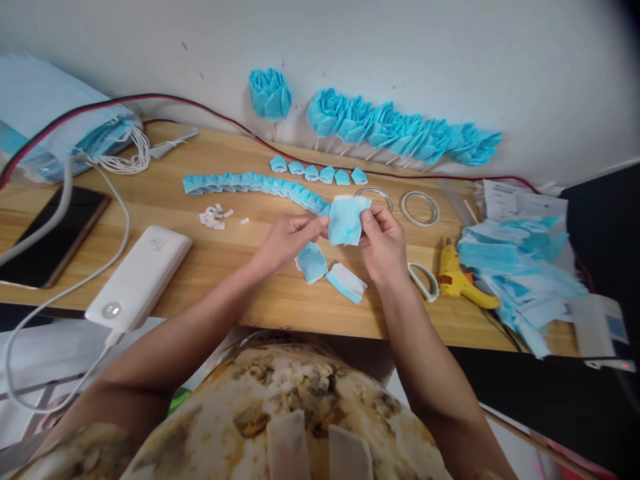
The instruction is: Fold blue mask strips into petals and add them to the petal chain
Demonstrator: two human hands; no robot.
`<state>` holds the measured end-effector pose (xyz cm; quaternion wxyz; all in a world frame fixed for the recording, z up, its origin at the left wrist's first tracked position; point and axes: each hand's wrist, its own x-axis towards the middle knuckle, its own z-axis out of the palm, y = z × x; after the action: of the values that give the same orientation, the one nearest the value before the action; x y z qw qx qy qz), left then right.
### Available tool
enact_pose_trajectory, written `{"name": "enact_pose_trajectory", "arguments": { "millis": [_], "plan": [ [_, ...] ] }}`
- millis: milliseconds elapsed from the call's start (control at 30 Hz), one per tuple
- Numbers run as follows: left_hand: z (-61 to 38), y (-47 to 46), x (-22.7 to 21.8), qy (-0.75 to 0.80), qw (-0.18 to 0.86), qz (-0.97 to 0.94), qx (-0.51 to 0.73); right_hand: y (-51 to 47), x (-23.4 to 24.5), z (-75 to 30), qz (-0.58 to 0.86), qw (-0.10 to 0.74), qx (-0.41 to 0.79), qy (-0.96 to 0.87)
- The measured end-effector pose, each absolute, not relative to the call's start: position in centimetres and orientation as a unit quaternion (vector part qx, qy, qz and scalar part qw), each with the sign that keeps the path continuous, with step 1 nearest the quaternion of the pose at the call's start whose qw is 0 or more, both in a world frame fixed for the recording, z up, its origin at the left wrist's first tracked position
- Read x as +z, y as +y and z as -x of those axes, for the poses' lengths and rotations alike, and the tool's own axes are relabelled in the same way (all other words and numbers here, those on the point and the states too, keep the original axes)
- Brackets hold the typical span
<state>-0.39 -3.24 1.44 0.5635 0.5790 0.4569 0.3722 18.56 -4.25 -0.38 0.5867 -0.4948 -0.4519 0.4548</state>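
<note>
Between my two hands a square blue fabric piece [345, 221] is held up above the table. My right hand [384, 240] pinches its right edge between thumb and fingers. At its left edge my left hand [295, 239] has thumb and fingers pressed together, also gripping it. Just below lie two more blue fabric pieces, one mostly blue [312, 262] and one showing a white side [347, 283]. Behind my left hand runs a curved row of folded blue petals [250, 182], with several separate folded petals [311, 173] farther back.
Blue fabric roses [383, 125] on sticks lean along the wall. Tape rolls [420, 209], scissors [424, 281], a yellow glue gun [455, 273] and blue scraps [515, 267] lie right. A power bank [140, 277], phone [55, 233] and stacked sheets [55, 100] are left. A red-black cable [200, 103] crosses behind.
</note>
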Motion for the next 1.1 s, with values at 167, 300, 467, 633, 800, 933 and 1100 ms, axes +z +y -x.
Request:
{"name": "enact_pose_trajectory", "arguments": {
  "millis": [167,300,467,633,800,933,1100],
  "plan": [
    [0.2,-3.4,1.7,0.430,0.599,-0.571,0.360,-4.4,-0.3,-18.3,0.477,0.591,0.467,-0.453],
    [0.1,-3.2,1.3,0.440,0.590,-0.550,0.396,-4.6,-0.1,-18.3,0.458,0.580,0.486,-0.466],
    [0.2,-3.0,0.9,0.454,0.561,-0.547,0.425,-4.8,-0.1,-18.3,0.453,0.545,0.489,-0.509],
    [0.2,-3.1,1.3,0.446,0.558,-0.566,0.412,-4.7,-0.3,-18.3,0.465,0.526,0.475,-0.531],
    [0.2,-3.1,1.3,0.424,0.578,-0.576,0.392,-4.6,-0.4,-18.3,0.464,0.527,0.460,-0.544],
    [0.2,-3.0,0.8,0.435,0.573,-0.571,0.395,-4.6,-0.6,-18.3,0.473,0.522,0.456,-0.544],
    [0.2,-2.9,0.7,0.454,0.531,-0.598,0.394,-4.7,-0.7,-18.3,0.472,0.517,0.464,-0.543]
  ]
}}
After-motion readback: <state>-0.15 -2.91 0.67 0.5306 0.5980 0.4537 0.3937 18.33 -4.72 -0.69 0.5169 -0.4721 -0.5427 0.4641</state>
